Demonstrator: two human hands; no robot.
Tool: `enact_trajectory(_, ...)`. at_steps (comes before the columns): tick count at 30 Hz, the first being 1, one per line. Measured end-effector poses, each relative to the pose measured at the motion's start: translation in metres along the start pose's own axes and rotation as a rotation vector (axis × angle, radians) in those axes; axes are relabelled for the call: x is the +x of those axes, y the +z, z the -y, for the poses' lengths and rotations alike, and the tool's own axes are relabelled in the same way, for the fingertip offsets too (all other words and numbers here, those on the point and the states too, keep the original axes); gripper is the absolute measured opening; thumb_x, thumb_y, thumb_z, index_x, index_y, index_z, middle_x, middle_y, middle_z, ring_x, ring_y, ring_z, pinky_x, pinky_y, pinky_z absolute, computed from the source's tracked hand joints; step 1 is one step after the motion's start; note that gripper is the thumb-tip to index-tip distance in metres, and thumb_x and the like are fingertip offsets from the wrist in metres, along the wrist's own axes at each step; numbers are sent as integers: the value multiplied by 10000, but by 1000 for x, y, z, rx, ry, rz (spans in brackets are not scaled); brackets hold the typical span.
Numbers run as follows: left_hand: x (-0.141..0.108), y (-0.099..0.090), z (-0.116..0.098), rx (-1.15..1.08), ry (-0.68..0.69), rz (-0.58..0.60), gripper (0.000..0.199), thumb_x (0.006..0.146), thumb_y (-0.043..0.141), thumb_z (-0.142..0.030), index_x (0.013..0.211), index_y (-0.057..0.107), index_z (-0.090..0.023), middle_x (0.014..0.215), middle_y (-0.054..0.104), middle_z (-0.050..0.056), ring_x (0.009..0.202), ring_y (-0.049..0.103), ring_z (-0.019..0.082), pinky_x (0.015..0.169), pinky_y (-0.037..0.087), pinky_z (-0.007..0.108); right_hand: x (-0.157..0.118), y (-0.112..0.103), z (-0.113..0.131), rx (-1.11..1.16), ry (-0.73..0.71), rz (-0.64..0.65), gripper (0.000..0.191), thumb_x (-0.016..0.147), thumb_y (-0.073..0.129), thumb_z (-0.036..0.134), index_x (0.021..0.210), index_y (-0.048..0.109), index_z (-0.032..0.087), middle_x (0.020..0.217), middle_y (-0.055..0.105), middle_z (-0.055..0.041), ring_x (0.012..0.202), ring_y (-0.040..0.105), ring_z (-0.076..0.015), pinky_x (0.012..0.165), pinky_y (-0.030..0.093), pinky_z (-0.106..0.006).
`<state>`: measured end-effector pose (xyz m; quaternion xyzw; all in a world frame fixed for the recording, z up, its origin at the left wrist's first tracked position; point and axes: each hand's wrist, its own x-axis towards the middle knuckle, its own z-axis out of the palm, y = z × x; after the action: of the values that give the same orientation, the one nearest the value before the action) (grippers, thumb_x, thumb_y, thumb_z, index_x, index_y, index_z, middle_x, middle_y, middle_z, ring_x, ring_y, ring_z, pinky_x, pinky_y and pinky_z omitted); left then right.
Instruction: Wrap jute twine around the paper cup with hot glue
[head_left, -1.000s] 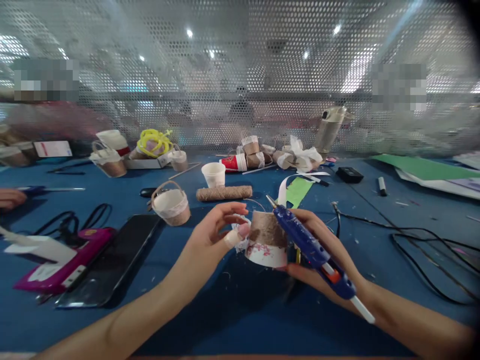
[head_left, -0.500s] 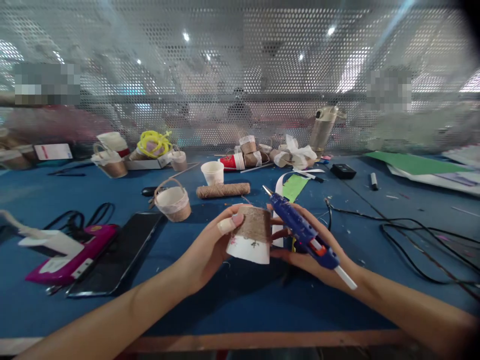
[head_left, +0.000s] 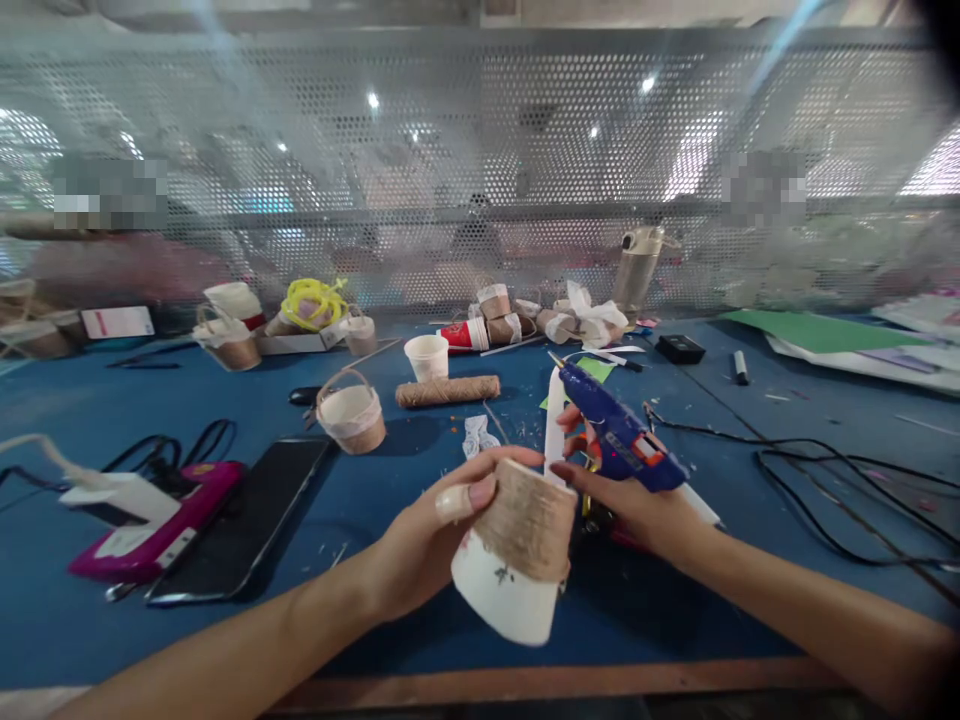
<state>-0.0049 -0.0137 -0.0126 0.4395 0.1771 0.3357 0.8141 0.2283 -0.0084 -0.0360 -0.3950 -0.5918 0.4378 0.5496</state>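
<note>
Gripping a twine-wrapped cup [head_left: 525, 535], the left hand [head_left: 420, 540] pinches its side between a bandaged thumb and fingers that go partly out of sight behind it. The cup is in the air above the near edge of the blue table [head_left: 675, 620], tilted, its wider white end downward; its inside is hidden. The right hand [head_left: 637, 505] curls its fingers around a blue glue gun [head_left: 615, 425], nozzle pointing up and away from the cup. Whether its fingertips touch the cup, I cannot tell.

Beyond the left forearm stands a small handled basket [head_left: 367, 437], twine outside, its open mouth showing a white lining. Farther back, a plain white cup [head_left: 427, 360] stands mouth up, just behind a roll of twine [head_left: 450, 391]. Red cups [head_left: 465, 336] lie nested on their side. At the back left, a shallow white box [head_left: 307, 344] holds a bright yellow coil [head_left: 315, 303].
</note>
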Motion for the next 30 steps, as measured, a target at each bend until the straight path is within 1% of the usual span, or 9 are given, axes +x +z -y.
enact_trajectory(2,-3,0,3,10,-27,62,499,862,728,-461,1292,698,-209,1147,780,166,895,793,348,780,583,431,2,0,-3,20,27,39,423,818,879,323,1175,652,300,1106,710,-37,990,702,-202,868,612,-351)
enact_trajectory(6,-7,0,4,-50,-38,142,511,860,730,-447,1314,679,-220,1136,772,166,891,791,343,764,588,430,8,4,-5,97,98,243,470,811,863,377,1221,657,275,1238,730,-89,1029,749,-229,892,632,-407)
enact_trajectory(12,-11,-1,-1,-172,0,262,576,837,739,-505,1338,659,-231,1173,772,152,922,799,327,780,582,393,21,17,2,143,141,381,419,787,884,401,1113,676,241,1036,778,-41,899,763,-191,866,635,-374)
enact_trajectory(14,-13,2,-4,-163,-37,225,550,828,749,-492,1311,670,-242,1143,777,142,918,796,312,778,572,379,25,19,3,133,136,377,407,760,905,416,1053,689,234,969,776,-18,894,753,-189,874,629,-373)
enact_trajectory(17,-15,4,-7,-191,-15,232,551,821,746,-512,1300,675,-249,1119,771,128,862,795,301,737,567,366,30,14,7,105,115,323,332,742,926,375,934,704,221,895,766,-2,845,734,-182,827,622,-350)
enact_trajectory(20,-14,3,-10,-235,70,201,547,835,738,-520,1292,688,-224,1116,771,139,837,786,289,739,580,373,37,0,14,66,65,185,297,710,954,293,850,701,226,907,756,5,850,709,-175,827,604,-335)
enact_trajectory(23,-11,1,-13,-243,107,42,482,866,725,-471,1272,704,-213,1132,776,147,866,782,312,734,602,400,44,-17,23,55,-8,26,236,773,918,269,866,703,246,906,737,23,875,686,-153,878,577,-311)
enact_trajectory(27,-4,-2,-13,-191,96,-223,419,951,643,-433,1239,733,-141,1181,774,167,923,784,348,747,622,433,47,-26,40,138,-94,-117,366,754,913,246,857,565,287,918,705,66,940,703,-159,957,583,-339)
enact_trajectory(30,1,-6,-9,-175,44,-294,421,991,603,-466,1200,739,-126,1154,771,162,894,780,338,712,629,440,42,-24,56,168,-164,-180,376,739,911,211,843,559,290,900,686,55,953,696,-178,991,582,-362)
